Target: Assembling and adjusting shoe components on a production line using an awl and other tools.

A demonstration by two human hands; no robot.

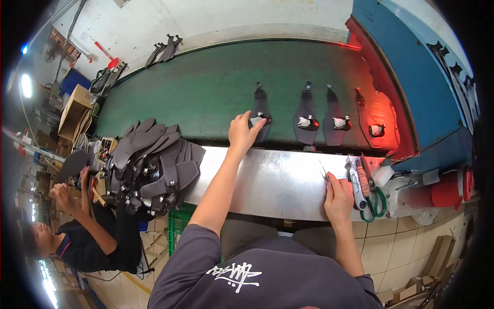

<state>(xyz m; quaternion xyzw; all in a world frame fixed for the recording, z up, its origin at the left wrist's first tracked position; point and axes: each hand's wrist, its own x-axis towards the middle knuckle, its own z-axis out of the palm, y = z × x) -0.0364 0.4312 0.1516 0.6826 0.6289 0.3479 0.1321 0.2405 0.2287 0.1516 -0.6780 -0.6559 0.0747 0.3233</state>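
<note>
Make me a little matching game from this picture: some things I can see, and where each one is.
Things:
1. left hand
2. right hand
3. scissors
4. pile of dark shoe pieces

Places:
A. resting on the steel ledge
B. stacked at the ledge's left end
C. on a dark piece on the green belt
D. green handles, near the right hand

Pairs: 1-C, 2-A, 3-D, 4-B

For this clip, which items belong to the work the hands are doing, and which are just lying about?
In hand:
- left hand on the dark grey shoe upper on the green conveyor belt
- three more dark uppers in line
- right hand on the steel ledge

Lying about:
- green-handled scissors
- stacked dark uppers
- cardboard box
</note>
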